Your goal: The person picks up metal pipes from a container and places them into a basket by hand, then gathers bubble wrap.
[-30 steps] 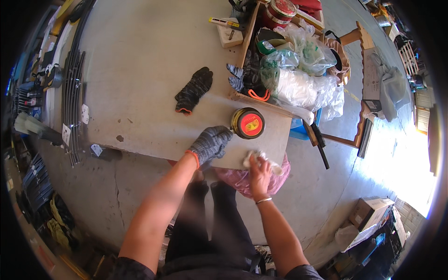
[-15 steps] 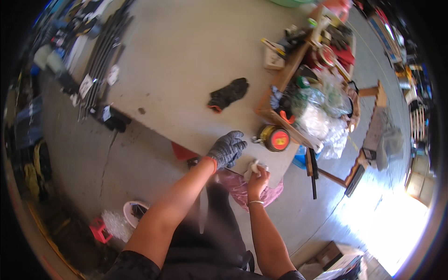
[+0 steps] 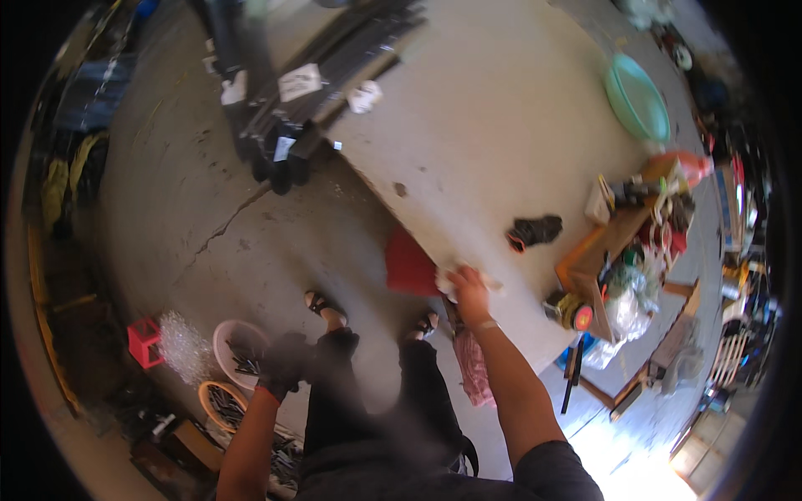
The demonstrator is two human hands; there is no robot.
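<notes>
My bare right hand presses a crumpled white cloth onto the table top at its near edge, fingers bent over the cloth. My left hand, in a dark grey knit glove, hangs low beside my leg, close to a pink round basket holding dark pieces. Motion smears its fingers, so their pose does not show. A dark glove with an orange cuff lies on the table beyond my right hand. To its right a round yellow-and-red tape roll rests near the table's corner.
Long black bars with white labels overhang the table's far left. A wooden tray of bags and tools and a green basin sit on the right. On the floor stand an orange basket and a pink stool.
My view has swung left. The left hand has dropped from the table edge to beside my leg, near the baskets. My right hand has moved along the table edge with the white cloth.
</notes>
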